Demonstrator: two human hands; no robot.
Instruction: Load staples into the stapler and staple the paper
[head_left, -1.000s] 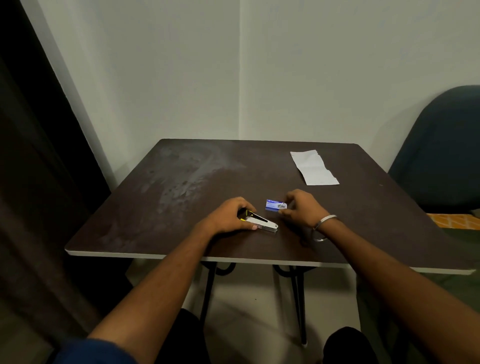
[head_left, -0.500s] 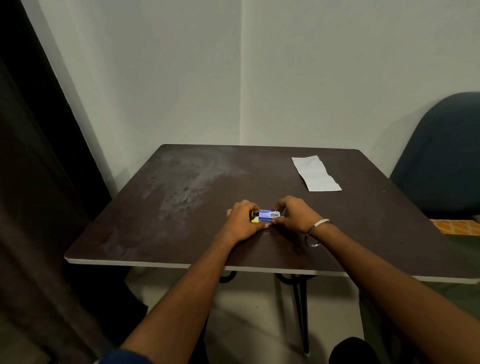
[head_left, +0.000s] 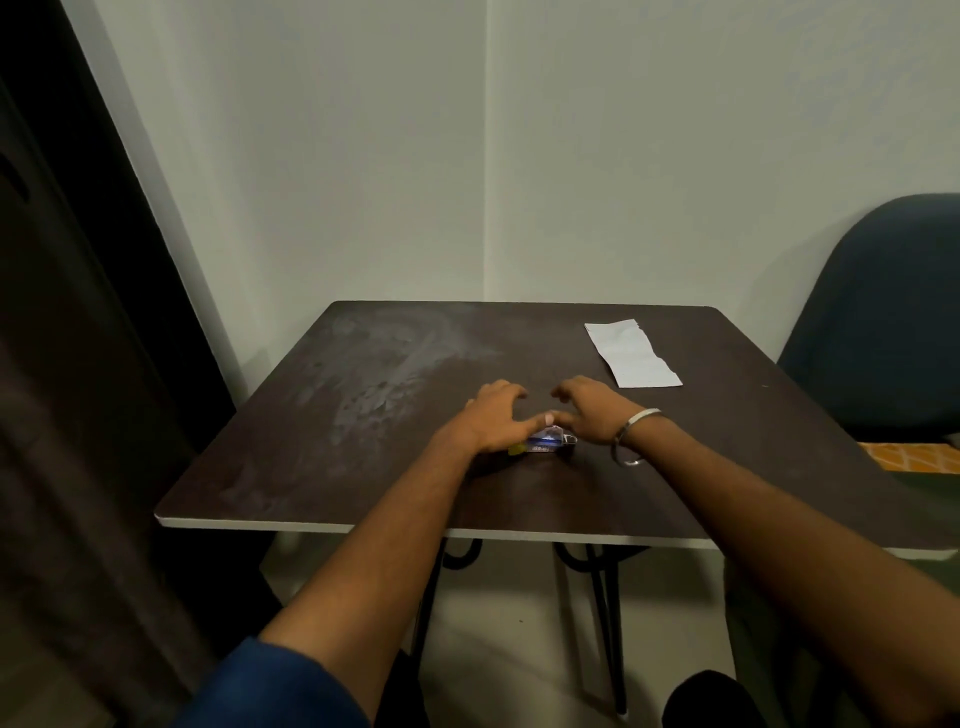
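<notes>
A small blue staple box (head_left: 545, 440) is pinched between the thumbs of the left hand (head_left: 496, 415) and right hand (head_left: 592, 413), near the middle of the dark table (head_left: 519, 493), toward its near edge. The other fingers of both hands are arched and spread above it. Under the box a stapler (head_left: 567, 441) is partly seen, its long axis lying left to right, a yellow end at the left and a metal tip at the right. A white paper (head_left: 631, 353) lies flat at the far right, its long axis running near to far.
</notes>
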